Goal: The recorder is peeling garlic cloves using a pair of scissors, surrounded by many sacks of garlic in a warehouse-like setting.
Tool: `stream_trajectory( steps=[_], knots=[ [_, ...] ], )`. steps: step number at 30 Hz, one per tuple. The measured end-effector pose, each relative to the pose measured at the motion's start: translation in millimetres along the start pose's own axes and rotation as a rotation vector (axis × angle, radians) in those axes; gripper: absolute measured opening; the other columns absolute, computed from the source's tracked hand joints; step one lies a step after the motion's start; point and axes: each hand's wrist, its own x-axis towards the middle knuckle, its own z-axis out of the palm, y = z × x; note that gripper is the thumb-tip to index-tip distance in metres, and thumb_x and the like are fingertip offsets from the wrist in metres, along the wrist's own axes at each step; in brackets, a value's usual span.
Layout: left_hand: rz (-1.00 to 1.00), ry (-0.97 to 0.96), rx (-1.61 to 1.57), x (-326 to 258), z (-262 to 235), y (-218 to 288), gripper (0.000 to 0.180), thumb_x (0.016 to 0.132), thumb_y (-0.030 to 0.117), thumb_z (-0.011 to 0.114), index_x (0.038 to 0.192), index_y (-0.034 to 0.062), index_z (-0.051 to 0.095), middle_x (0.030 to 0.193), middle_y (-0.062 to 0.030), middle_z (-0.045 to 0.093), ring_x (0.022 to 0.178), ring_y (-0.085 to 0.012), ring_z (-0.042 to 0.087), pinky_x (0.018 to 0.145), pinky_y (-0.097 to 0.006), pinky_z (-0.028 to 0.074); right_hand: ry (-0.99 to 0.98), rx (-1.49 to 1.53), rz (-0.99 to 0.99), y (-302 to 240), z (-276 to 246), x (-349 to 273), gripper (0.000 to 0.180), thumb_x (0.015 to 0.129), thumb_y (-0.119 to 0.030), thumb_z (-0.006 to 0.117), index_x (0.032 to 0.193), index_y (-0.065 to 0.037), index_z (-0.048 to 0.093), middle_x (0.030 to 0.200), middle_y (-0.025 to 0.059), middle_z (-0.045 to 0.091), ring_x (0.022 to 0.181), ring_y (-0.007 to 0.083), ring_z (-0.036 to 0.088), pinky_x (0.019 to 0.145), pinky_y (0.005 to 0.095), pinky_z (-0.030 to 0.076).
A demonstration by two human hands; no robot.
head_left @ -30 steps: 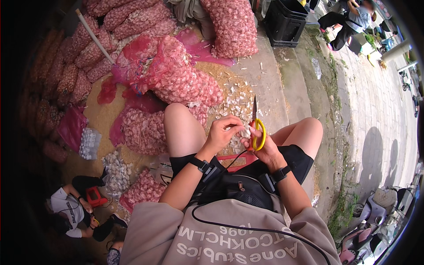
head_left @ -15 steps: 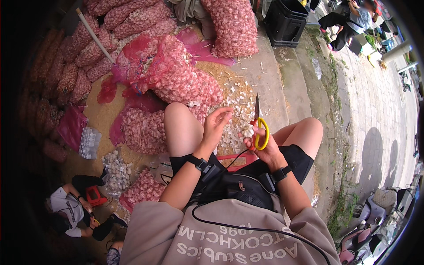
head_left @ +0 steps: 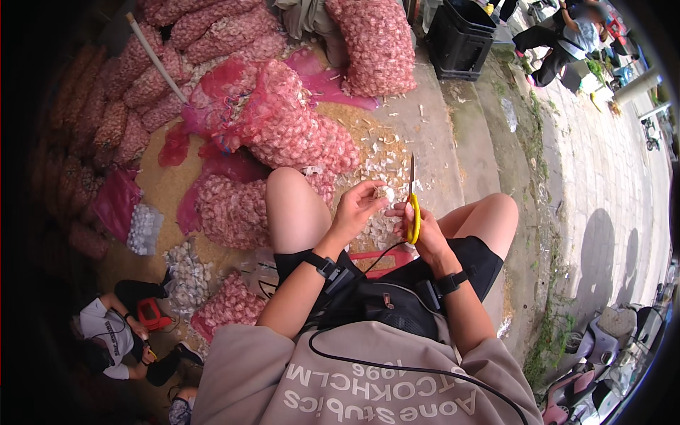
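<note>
My left hand point(head_left: 357, 207) holds a garlic bulb point(head_left: 385, 193) at its fingertips, in front of my knees. Just to the right, my right hand point(head_left: 421, 228) is closed round a pair of scissors point(head_left: 414, 218) with yellow handles. Their blades point away from me, and I cannot tell whether they are apart. The right fingers are near the bulb without plainly touching it. Below both hands, pale garlic trimmings point(head_left: 374, 170) lie scattered on the ground.
Beyond my left knee lies a red mesh sack of garlic point(head_left: 297, 134), with more sacks point(head_left: 212, 35) stacked behind. A black crate point(head_left: 460, 39) stands far right. At lower left, a co-worker point(head_left: 110, 329) sits near a bag of white bulbs point(head_left: 188, 276). Scooters point(head_left: 602, 340) stand at right.
The garlic bulb has passed from my right hand to my left fingertips. My right hand has turned the scissors, so the handles now show nearly edge-on.
</note>
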Motion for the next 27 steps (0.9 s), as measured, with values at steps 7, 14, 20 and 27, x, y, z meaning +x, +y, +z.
stream_trajectory(
  steps=[7,14,20,27],
  knots=[
    [-0.108,0.121,-0.485,2,-5,9,0.039,0.1,0.012,0.064,0.137,0.0011,0.055,0.107,-0.0068,0.069,0.097,-0.0178,0.071,0.084,-0.031,0.057,0.206,-0.78,-0.333,13,-13,11,0.06,0.085,-0.04,0.084,0.118,0.002,0.056,0.094,0.0051,0.062,0.075,0.0119,0.059,0.069,0.0289,0.05],
    [-0.136,0.06,-0.381,2,-29,14,0.051,0.092,0.003,0.072,0.14,0.0001,0.054,0.11,-0.0072,0.068,0.098,-0.0202,0.071,0.088,-0.032,0.059,0.15,-1.12,-0.305,-16,14,-20,0.074,0.075,-0.043,0.09,0.123,0.002,0.055,0.081,0.0126,0.065,0.068,0.0204,0.063,0.064,0.0349,0.05],
    [-0.115,0.081,-0.315,5,-35,14,0.053,0.086,-0.001,0.076,0.136,-0.0037,0.056,0.107,-0.0106,0.071,0.099,-0.0212,0.072,0.089,-0.032,0.059,0.081,-1.243,-0.334,-16,13,-21,0.077,0.073,-0.044,0.09,0.123,0.001,0.055,0.084,0.0142,0.066,0.068,0.0269,0.064,0.063,0.0386,0.05],
    [-0.216,0.053,-0.24,1,-40,16,0.042,0.089,0.003,0.075,0.128,-0.0055,0.061,0.104,-0.0097,0.072,0.09,-0.0185,0.074,0.077,-0.026,0.06,0.138,-1.294,-0.339,-18,17,-24,0.073,0.071,-0.048,0.09,0.118,-0.001,0.059,0.072,0.0119,0.062,0.066,0.0286,0.064,0.063,0.0399,0.05]
  ],
)
